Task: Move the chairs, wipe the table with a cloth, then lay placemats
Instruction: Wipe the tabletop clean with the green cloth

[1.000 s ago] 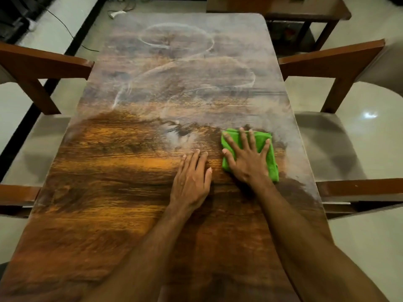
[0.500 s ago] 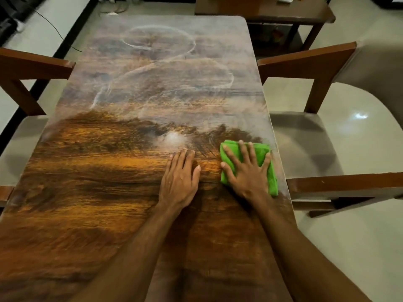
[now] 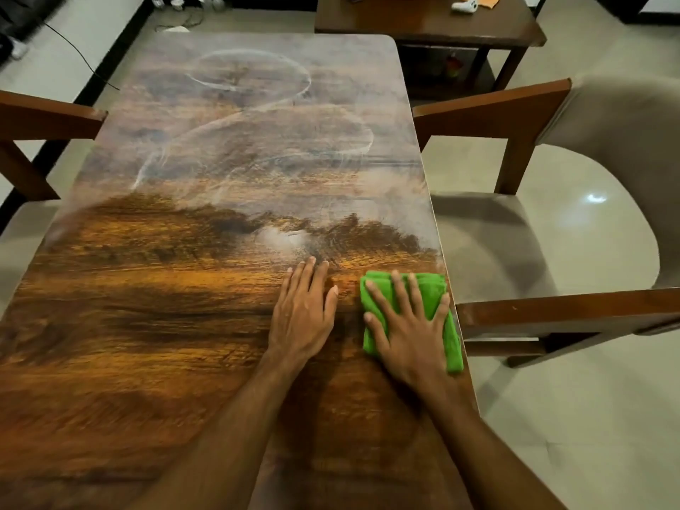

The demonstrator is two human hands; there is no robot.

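Observation:
A long wooden table (image 3: 147,325) stretches away from me; its far half is dusty grey with ring marks, its near half is wiped to a glossy brown. A folded green cloth (image 3: 450,336) lies at the table's right edge. My right hand (image 3: 408,325) presses flat on the cloth with fingers spread. Just left of it, my left hand (image 3: 305,311) rests flat on the bare wood, fingers straight. A small dusty patch sits just beyond my left fingertips.
A wooden armchair (image 3: 552,307) with a beige seat stands close along the table's right side. Another armchair (image 3: 44,119) stands at the left. A dark side table (image 3: 423,27) with small items is beyond the far right corner. A cable lies on the floor at the far left.
My right hand has slid the cloth toward me and to the right, up to the table's right edge. My left hand has followed slightly.

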